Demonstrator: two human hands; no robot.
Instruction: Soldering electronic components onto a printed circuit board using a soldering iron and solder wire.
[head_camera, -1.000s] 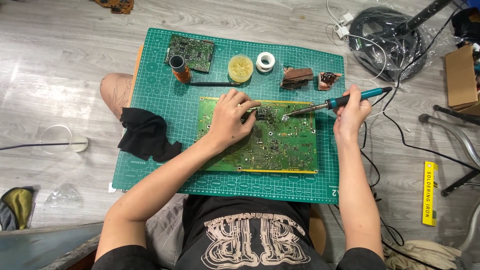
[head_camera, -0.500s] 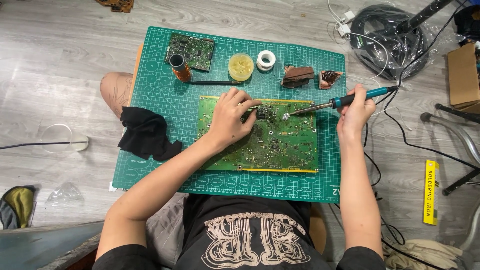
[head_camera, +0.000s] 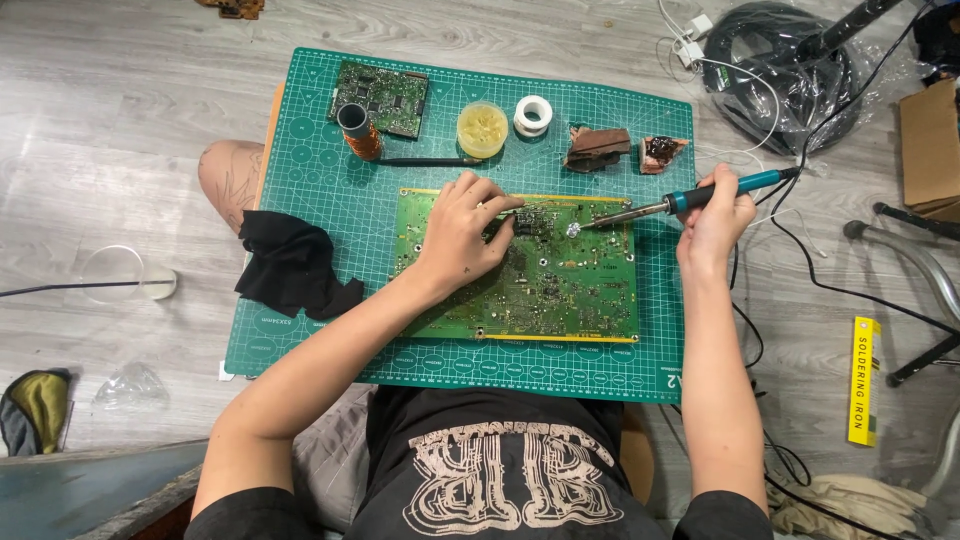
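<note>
large green rectangular circuit board (head_camera: 540, 275) is lying at the centre of the green cutting mat (head_camera: 300, 160). left hand (head_camera: 465, 235) is pressing flat on it, holding nothing. right hand (head_camera: 715, 215), at three o'clock, is gripping the teal-handled soldering iron (head_camera: 690, 200), whose tip has barely shifted since a second ago; joint contact is too small to tell.

matt green mat (head_camera: 300, 180), black cloth (head_camera: 295, 265)

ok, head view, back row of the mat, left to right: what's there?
Small circuit board → copper-wound coil → yellow tub → white tape roll → brown block → small reddish piece, all on the green cutting mat.
</note>
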